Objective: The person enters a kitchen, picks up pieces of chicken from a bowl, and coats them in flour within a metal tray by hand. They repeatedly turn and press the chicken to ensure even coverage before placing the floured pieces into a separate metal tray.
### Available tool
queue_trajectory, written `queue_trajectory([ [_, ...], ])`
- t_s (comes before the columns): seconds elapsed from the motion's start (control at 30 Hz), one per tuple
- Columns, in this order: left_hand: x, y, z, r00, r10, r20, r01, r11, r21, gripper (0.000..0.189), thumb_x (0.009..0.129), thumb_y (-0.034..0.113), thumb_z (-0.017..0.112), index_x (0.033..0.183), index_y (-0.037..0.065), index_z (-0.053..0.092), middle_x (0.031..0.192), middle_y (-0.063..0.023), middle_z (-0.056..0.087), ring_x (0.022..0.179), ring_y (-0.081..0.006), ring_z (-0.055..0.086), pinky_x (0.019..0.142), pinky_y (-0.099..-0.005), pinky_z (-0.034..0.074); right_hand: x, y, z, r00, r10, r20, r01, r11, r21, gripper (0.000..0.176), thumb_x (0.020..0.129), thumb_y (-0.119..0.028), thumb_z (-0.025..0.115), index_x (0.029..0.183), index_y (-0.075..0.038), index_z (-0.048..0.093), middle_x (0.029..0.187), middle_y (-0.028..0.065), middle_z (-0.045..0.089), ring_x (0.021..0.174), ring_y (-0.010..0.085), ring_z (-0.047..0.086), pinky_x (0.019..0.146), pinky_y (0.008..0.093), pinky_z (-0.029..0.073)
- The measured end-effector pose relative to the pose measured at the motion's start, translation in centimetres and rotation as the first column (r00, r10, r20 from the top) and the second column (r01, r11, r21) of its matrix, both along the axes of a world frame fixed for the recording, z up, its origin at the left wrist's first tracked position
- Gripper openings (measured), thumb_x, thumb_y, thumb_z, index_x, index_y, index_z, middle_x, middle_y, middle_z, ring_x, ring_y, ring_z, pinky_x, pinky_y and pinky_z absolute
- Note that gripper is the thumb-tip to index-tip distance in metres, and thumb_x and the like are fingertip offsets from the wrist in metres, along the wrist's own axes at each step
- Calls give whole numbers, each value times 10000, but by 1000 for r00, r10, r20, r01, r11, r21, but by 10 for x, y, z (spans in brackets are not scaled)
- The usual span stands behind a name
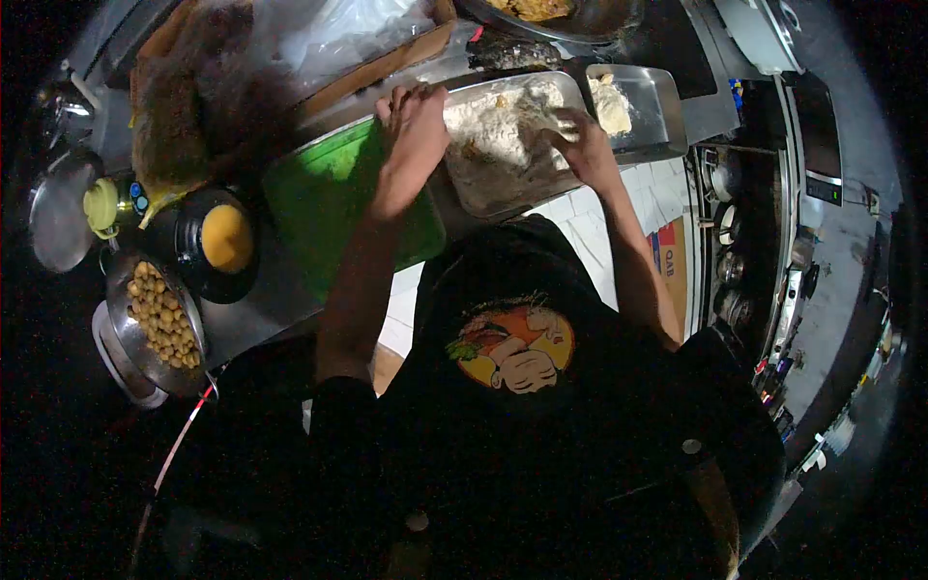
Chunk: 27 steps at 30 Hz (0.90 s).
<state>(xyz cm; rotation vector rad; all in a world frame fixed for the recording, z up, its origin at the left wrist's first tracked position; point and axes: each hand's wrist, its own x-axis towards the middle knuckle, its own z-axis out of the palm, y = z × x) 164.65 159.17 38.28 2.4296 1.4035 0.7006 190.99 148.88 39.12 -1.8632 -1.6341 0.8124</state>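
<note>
A metal tray [471,198] spread with white flour [503,121] lies before me, with small brownish clumps in the flour. My left hand [416,130] is at the tray's left side, beside the green board [333,208]; its fingers are bent and apart, and I see nothing in them. Over the right part of the flour is my right hand [583,148], slightly blurred, its fingers curved and spread toward the flour. Whether the fingertips touch it is hard to tell. To the right stands a smaller metal pan [660,114] with a pale floury lump [611,106].
At left are a metal bowl of round yellowish-brown pieces [159,319], a dark bowl with yellow liquid [226,238] and a green-lidded jar [101,208]. Behind are a cardboard box [387,68] with plastic bags and a wok [604,21] with browned food. Shelves stand right.
</note>
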Motion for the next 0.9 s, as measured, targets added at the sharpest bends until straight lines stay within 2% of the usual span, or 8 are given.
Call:
queue_trajectory([
  [0.03, -1, -1, -1, 1000, 3, -3, -3, 1000, -2, 273, 664, 3, 596, 925, 62, 647, 971, -118, 629, 975, -298, 514, 827, -440, 328, 1, -5, -3, 989, 12, -147, -13, 1000, -8, 546, 782, -301, 727, 1179, 31, 554, 1156, 197, 590, 997, 274, 618, 814, 388, 504],
  [0.1, 0, -2, -3, 1000, 6, -12, -6, 1000, -6, 293, 666, 3, 598, 949, 65, 640, 995, -110, 623, 982, -297, 510, 830, -445, 326, -33, -19, 0, 846, 130, 517, 52, 945, -322, 709, 731, -489, 734, 1165, 40, 552, 1204, 218, 530, 1077, 351, 549, 880, 466, 461],
  [0.13, 2, -1, 0, 1000, 8, -10, -8, 1000, -5, 293, 666, 3, 598, 949, 65, 640, 995, -110, 623, 982, -297, 510, 830, -445, 326, -37, -39, -44, 796, 37, 604, 36, 994, -107, 788, 663, -632, 709, 1144, -22, 580, 1215, 232, 486, 1099, 403, 489, 909, 512, 426],
  [0.23, 2, 0, 7, 995, 15, -100, -33, 983, -180, 422, 720, 44, 622, 1130, 140, 635, 1119, -134, 624, 1120, -314, 489, 952, -481, 279, -93, -32, -59, 654, 143, 743, -74, 989, -125, 438, 764, -521, 637, 1074, -212, 649, 1137, 234, 505, 1007, 395, 528, 847, 506, 455],
  [0.63, 13, -13, -24, 979, 162, -127, -172, 982, -75, 377, 691, 46, 659, 1064, 81, 621, 1129, -124, 587, 1124, -325, 475, 952, -476, 335, -38, 25, 2, 974, 132, -184, -164, 972, -169, 309, 866, -265, 599, 1080, -44, 631, 1061, 170, 648, 1003, 297, 615, 894, 401, 470],
  [0.77, 16, -3, -50, 974, 204, -95, -200, 979, 46, 362, 785, 152, 586, 1141, 90, 596, 1188, -165, 556, 1119, -358, 494, 991, -504, 328, -39, 50, -12, 906, 366, 214, -407, 891, 201, 422, 812, -322, 589, 1182, -119, 597, 1116, 191, 615, 1021, 322, 604, 875, 391, 476],
  [0.83, 19, -15, -38, 977, 208, -44, -208, 978, 7, 353, 816, 175, 551, 1157, 93, 588, 1193, -178, 552, 1100, -365, 510, 991, -511, 331, -47, 36, 2, 433, 631, 643, -824, 566, -2, 397, 842, -271, 601, 1208, -123, 559, 1335, 119, 468, 1193, 319, 473, 1015, 367, 365],
  [0.9, 21, -21, -43, 970, 199, -140, -200, 980, 9, 353, 817, 176, 544, 1159, 99, 589, 1164, -185, 567, 1067, -362, 529, 959, -509, 355, -40, 48, -6, 593, 643, 485, -790, 582, 194, 434, 819, -320, 613, 1195, -106, 566, 1337, 122, 455, 1157, 334, 495, 978, 354, 403],
])
